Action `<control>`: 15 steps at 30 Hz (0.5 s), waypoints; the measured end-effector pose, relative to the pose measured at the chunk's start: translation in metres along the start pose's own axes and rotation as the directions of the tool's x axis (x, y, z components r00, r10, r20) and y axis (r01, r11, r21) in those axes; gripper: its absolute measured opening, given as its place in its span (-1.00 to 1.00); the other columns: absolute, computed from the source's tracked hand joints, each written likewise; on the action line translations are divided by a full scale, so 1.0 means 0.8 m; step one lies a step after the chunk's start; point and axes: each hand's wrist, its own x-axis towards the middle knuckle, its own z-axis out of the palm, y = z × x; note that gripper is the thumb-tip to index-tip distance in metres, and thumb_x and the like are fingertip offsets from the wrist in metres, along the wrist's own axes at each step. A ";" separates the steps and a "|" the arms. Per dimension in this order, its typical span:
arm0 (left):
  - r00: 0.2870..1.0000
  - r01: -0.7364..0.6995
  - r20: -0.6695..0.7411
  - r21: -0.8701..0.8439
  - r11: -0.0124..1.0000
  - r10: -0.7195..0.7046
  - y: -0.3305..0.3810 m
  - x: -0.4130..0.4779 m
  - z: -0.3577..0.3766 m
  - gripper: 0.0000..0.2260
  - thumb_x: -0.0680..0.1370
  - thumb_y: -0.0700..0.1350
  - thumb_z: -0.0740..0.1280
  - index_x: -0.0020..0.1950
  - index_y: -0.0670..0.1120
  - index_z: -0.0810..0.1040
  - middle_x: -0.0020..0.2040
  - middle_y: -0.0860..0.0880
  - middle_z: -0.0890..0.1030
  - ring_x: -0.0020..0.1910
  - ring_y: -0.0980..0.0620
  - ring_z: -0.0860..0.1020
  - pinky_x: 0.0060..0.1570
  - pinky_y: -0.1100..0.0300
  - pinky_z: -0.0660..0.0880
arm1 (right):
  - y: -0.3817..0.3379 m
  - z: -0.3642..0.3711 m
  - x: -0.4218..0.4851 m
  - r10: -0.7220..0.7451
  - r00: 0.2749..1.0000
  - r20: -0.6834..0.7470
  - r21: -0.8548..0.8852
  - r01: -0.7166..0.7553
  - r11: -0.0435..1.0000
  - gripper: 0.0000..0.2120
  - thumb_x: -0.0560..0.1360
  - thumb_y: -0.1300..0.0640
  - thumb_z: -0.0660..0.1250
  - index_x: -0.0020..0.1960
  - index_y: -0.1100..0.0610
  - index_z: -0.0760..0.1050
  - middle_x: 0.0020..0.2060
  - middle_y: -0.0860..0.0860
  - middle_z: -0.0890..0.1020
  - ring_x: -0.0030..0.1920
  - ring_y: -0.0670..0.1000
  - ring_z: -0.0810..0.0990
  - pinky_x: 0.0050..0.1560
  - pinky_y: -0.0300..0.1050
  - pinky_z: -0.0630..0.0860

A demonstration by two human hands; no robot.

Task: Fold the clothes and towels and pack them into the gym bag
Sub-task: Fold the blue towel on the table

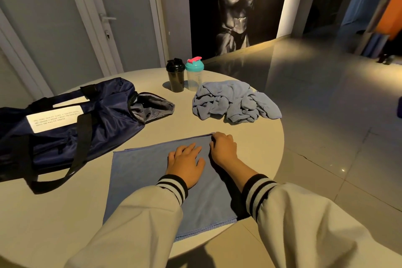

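Left hand (185,163) flat, pinning the blue towel (141,180) spread on the round table (65,213). Right hand (224,148) curls round its far corner. Risk: near hem overhangs the edge, so a slipping palm skews the fold.

A blue towel (139,180) is spread flat at the near edge of the round table (54,224). It is pressed by the flat left hand (186,164), and its far right corner is gripped by the right hand (223,148). A navy gym bag (65,128) is laid open at the left edge. A crumpled grey-blue cloth (232,102), a black shaker (175,76) and a teal-lidded shaker (194,74) are set toward the far edge.
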 end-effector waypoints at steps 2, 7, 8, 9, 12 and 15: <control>1.000 0.004 -0.001 0.005 1.000 -0.004 0.000 0.000 0.001 -0.53 0.67 0.14 0.02 0.60 0.14 0.18 0.61 0.11 0.13 0.55 0.03 0.09 0.48 0.05 -0.05 | -0.002 -0.001 0.008 0.006 0.999 -0.038 0.129 -0.001 0.992 -0.76 0.62 0.24 0.18 0.20 0.27 0.54 0.18 0.20 0.58 0.18 0.24 0.49 0.02 -0.02 0.39; 1.000 -0.001 -0.016 0.013 1.000 0.001 -0.001 0.003 0.002 -0.52 0.67 0.14 0.04 0.59 0.13 0.19 0.61 0.10 0.15 0.54 0.03 0.10 0.49 0.05 -0.02 | -0.003 0.002 0.018 0.062 0.996 -0.070 0.246 -0.043 0.968 -0.79 0.59 0.27 0.24 0.12 0.32 0.59 0.10 0.23 0.62 0.11 0.23 0.57 -0.04 -0.05 0.41; 1.000 -0.002 -0.018 0.012 1.000 0.002 -0.001 0.003 0.002 -0.52 0.66 0.15 0.04 0.59 0.13 0.20 0.61 0.10 0.16 0.54 0.03 0.10 0.49 0.05 -0.02 | -0.003 0.002 0.019 0.076 0.994 -0.076 0.271 -0.052 0.961 -0.78 0.60 0.25 0.25 0.16 0.30 0.59 0.13 0.22 0.62 0.14 0.22 0.57 0.00 -0.05 0.42; 1.000 -0.002 -0.021 0.010 1.000 0.003 -0.001 0.003 0.002 -0.53 0.66 0.15 0.05 0.59 0.13 0.20 0.61 0.10 0.16 0.54 0.03 0.11 0.49 0.05 -0.02 | -0.002 0.001 0.019 0.097 0.991 -0.088 0.305 -0.066 0.950 -0.79 0.60 0.24 0.25 0.16 0.28 0.59 0.12 0.20 0.63 0.13 0.20 0.57 -0.02 -0.07 0.41; 1.000 -0.003 -0.025 0.001 1.000 0.003 0.000 0.002 0.002 -0.53 0.66 0.14 0.05 0.59 0.13 0.21 0.60 0.10 0.17 0.54 0.03 0.11 0.49 0.05 -0.02 | 0.000 0.002 0.021 0.143 0.982 -0.126 0.390 -0.083 0.917 -0.86 0.59 0.28 0.22 0.07 0.22 0.54 0.03 0.15 0.62 0.03 0.15 0.55 -0.13 -0.12 0.31; 1.000 0.000 -0.022 0.004 1.000 0.000 0.001 0.002 0.002 -0.53 0.67 0.14 0.05 0.59 0.13 0.20 0.60 0.10 0.17 0.54 0.03 0.11 0.49 0.06 -0.03 | -0.001 0.000 0.021 0.107 0.984 -0.140 0.406 -0.041 0.913 -0.81 0.54 0.36 0.20 0.09 0.24 0.52 0.06 0.16 0.56 0.02 0.12 0.50 -0.10 -0.15 0.28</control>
